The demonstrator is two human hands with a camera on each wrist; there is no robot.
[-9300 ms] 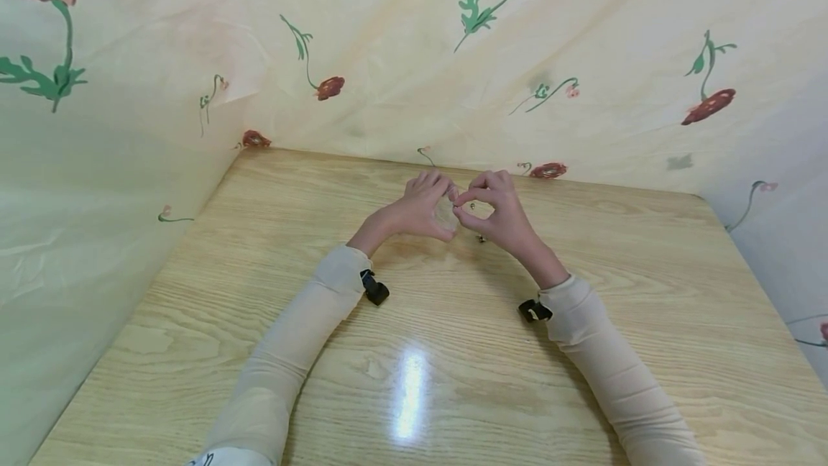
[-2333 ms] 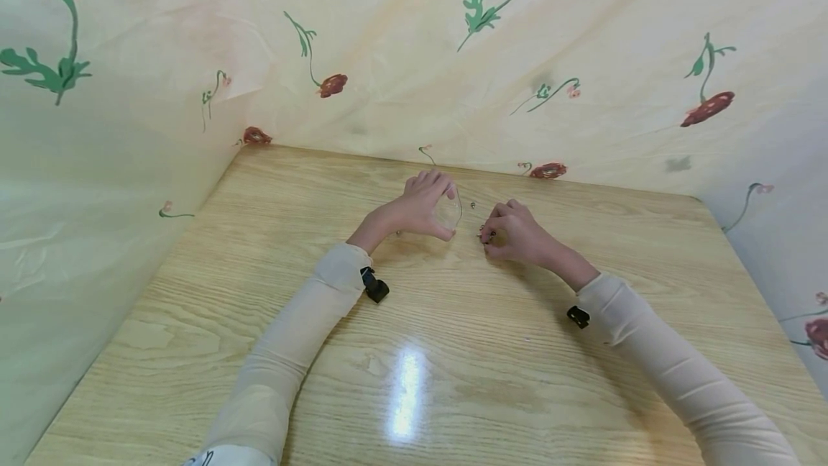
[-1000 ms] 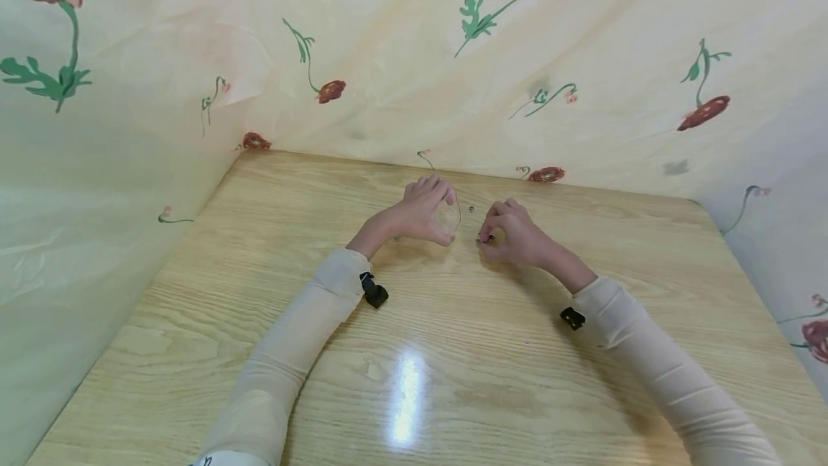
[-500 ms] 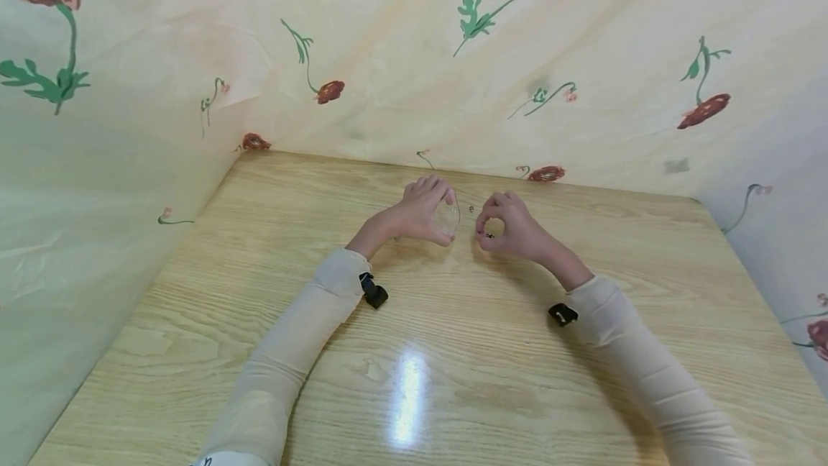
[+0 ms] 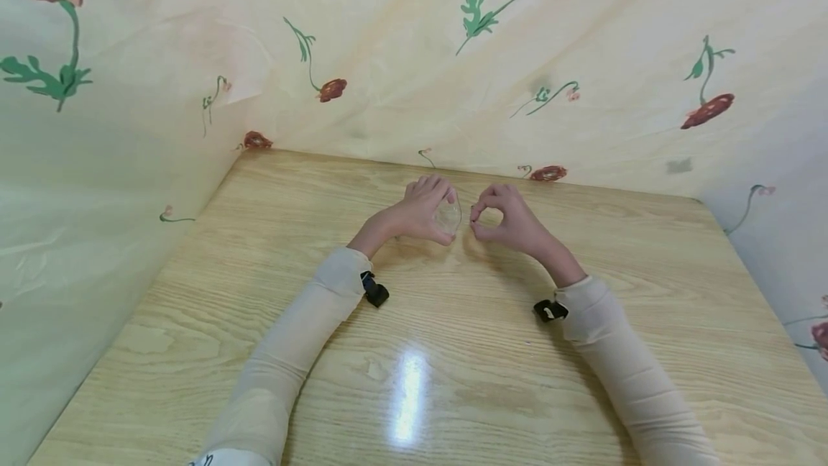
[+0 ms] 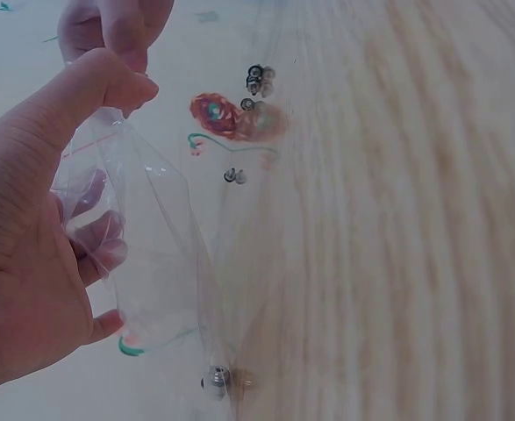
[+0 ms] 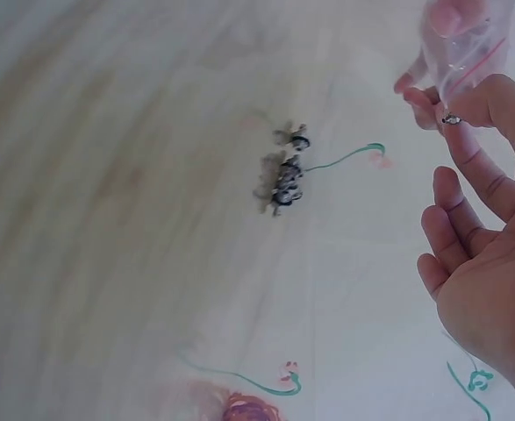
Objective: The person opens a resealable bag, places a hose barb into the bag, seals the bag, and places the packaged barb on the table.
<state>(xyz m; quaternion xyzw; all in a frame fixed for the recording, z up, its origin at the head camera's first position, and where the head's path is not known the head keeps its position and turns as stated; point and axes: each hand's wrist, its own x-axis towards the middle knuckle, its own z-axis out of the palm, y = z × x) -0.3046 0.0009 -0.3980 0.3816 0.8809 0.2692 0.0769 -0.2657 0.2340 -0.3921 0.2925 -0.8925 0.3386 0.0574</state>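
My left hand (image 5: 422, 211) holds a clear plastic zip bag (image 6: 156, 237) by its mouth, thumb on one side and fingers on the other, and spreads it apart. To the right of the bag, my right hand (image 5: 514, 221) pinches a small shiny metal bead-like piece (image 7: 451, 119) between thumb and forefinger; its exact kind is too small to tell. The pinching fingertips are close to the bag's mouth. More such metal pieces (image 7: 287, 182) lie clustered on the table. Another metal piece (image 6: 217, 379) shows at the bag's lower edge; whether it is inside cannot be told.
The wood-grain table (image 5: 466, 380) reaches back to a flower-patterned sheet (image 5: 388, 56), which also hangs along the left and right sides. One more loose metal piece (image 6: 232, 175) lies between the cluster and the bag. Black wrist cameras (image 5: 550, 310) hang by both sleeves.
My right hand has picked up a small metal piece from the cluster, lifted it, and moved left and back toward the bag. The left hand and bag have stayed in place.
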